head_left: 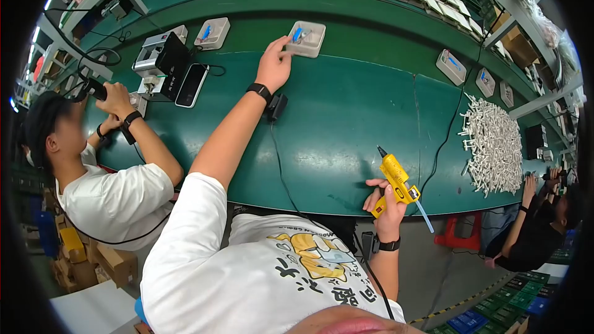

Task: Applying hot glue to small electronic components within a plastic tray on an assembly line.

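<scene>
My left hand (275,67) reaches far across the green bench with its fingers closed on the near left corner of a small white tray (317,48). A blue piece (297,34) and small parts too fine to name lie in that tray. Close to the bench's front edge, my right hand (388,210) is wrapped around the handle of a yellow hot glue gun (395,173). Its dark nozzle points up and away to the left. A pale blue glue stick (425,216) sticks out of the gun's back end.
Similar trays (212,34) (451,68) stand along the far belt. A black machine (162,65) and a phone (192,85) are at left; a heap of white parts (493,145) lies at right. Cables cross the bench (334,117). Co-workers sit on both sides.
</scene>
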Motion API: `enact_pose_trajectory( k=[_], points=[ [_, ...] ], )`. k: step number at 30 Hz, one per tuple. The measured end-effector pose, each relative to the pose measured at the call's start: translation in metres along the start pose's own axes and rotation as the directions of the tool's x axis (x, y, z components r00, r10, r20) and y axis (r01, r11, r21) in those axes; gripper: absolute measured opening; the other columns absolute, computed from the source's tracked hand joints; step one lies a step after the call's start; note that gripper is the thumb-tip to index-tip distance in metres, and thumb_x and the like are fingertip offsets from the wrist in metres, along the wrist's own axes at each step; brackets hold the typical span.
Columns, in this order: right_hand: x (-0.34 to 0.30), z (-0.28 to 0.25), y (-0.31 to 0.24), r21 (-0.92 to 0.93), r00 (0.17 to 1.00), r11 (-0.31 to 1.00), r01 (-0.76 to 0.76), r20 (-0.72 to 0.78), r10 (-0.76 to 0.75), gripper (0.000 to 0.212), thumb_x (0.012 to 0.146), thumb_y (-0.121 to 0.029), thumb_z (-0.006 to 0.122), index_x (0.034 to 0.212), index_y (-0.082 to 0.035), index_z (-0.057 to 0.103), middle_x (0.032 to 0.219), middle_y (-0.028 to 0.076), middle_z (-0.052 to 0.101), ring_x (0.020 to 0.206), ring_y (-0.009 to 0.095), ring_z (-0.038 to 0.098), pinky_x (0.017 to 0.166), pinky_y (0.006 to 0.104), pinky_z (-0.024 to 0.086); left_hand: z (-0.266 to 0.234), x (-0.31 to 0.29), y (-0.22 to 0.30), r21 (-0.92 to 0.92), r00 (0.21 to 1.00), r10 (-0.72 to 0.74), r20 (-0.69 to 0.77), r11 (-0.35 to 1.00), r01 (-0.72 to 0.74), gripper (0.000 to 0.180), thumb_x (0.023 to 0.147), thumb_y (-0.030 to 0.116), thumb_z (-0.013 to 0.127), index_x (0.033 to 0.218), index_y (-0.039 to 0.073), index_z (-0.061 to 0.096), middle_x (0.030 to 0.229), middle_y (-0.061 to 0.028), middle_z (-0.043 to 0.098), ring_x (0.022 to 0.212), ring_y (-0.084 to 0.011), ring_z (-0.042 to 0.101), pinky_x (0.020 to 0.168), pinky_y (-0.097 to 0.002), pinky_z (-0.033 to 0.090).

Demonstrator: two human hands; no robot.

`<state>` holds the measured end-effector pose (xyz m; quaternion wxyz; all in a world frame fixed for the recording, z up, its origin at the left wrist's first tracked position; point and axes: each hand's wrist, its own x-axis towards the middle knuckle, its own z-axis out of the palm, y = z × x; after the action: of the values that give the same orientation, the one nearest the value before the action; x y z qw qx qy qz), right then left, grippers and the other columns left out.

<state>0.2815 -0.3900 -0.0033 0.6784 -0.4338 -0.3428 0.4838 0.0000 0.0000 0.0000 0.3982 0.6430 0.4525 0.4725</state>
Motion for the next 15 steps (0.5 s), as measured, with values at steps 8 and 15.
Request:
enact_pose_trajectory(
  k=[8, 15],
  points=[
    [-0.009, -0.001, -0.010, 0.014, 0.999, 0.999, -0.044, 0.009, 0.043, 0.021, 0.115, -0.020, 0.049, 0.116, 0.000, 0.057, 0.117, 0.029, 0.072, 0.052, 0.017, 0.054, 0.051, 0.0350, 0.052, -0.072, 0.019, -0.022, 0.556, 0.959, 0.215, -0.184, 0.827, -0.079, 0.040, 0.093, 0.011, 0.073, 0.132, 0.006, 0.071, 0.146, -0.0174, 0.059, 0.122, -0.0353, 0.067, 0.106, -0.0493, 0.056],
    [-0.013, -0.002, -0.015, 0.020, 0.998, 0.998, -0.053, -0.033, 0.054, 0.021, 0.115, -0.020, 0.049, 0.116, -0.001, 0.056, 0.115, 0.028, 0.071, 0.052, 0.017, 0.054, 0.051, 0.0352, 0.052, -0.126, 0.050, -0.020, 0.873, 0.908, 0.039, -0.416, 0.295, 0.388, 0.034, 0.090, 0.019, 0.075, 0.123, 0.010, 0.074, 0.152, -0.0216, 0.051, 0.134, -0.0502, 0.053, 0.110, -0.0541, 0.052]
  ],
)
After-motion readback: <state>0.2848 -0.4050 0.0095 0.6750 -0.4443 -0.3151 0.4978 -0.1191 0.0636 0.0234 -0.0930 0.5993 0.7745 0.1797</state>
